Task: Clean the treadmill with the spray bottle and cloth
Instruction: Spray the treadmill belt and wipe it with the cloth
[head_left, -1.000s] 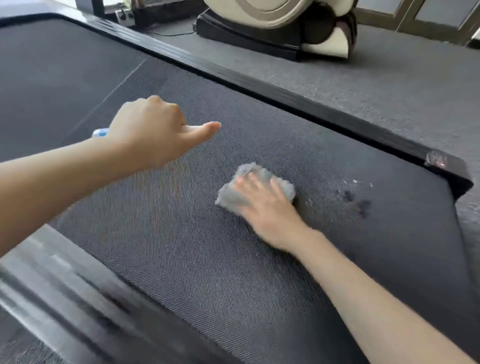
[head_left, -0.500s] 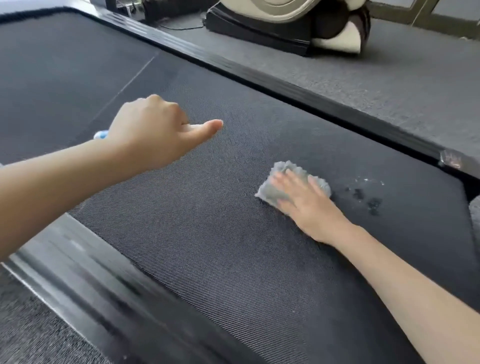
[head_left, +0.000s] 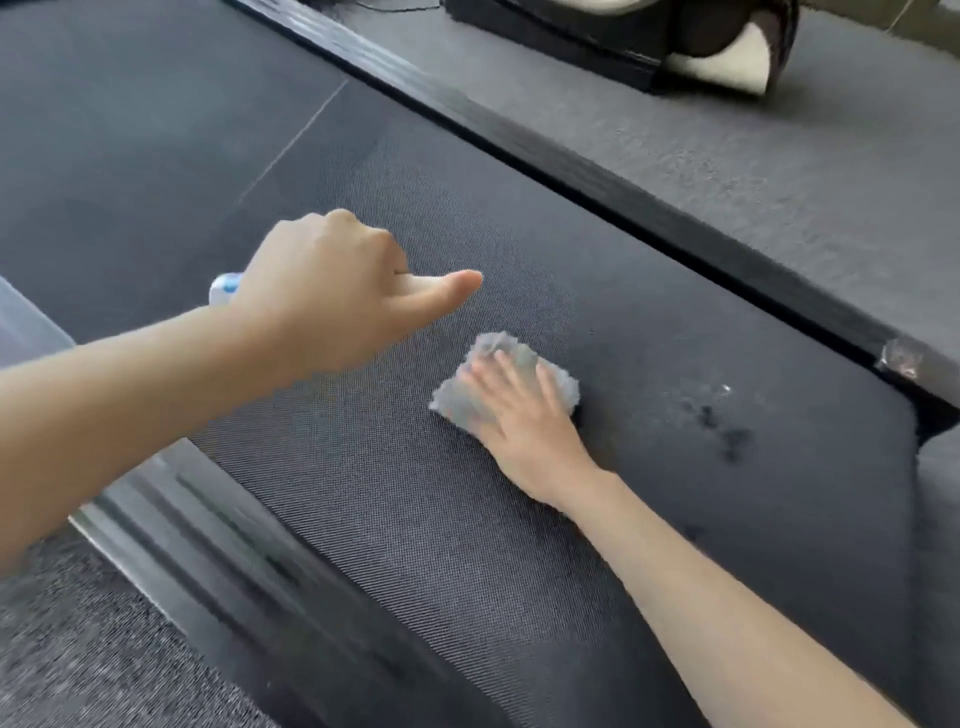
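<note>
Cloth (head_left: 506, 382) flat under right hand (head_left: 524, 415), treadmill belt (head_left: 415, 519)

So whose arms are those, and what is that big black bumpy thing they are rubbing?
The camera sits on a person's head and looks down, so you see that person's own two arms, as if you were them. The big black bumpy thing is the treadmill belt, the part you run on. The right hand lies flat on a fluffy grey cloth and presses it onto the belt to wipe it. The left hand hangs above the belt, curled around a spray bottle; only a small white and blue bit peeks out. Close to the cloth, on its right, are dark wet spots on the belt. Grey carpet lies around the treadmill.
</note>
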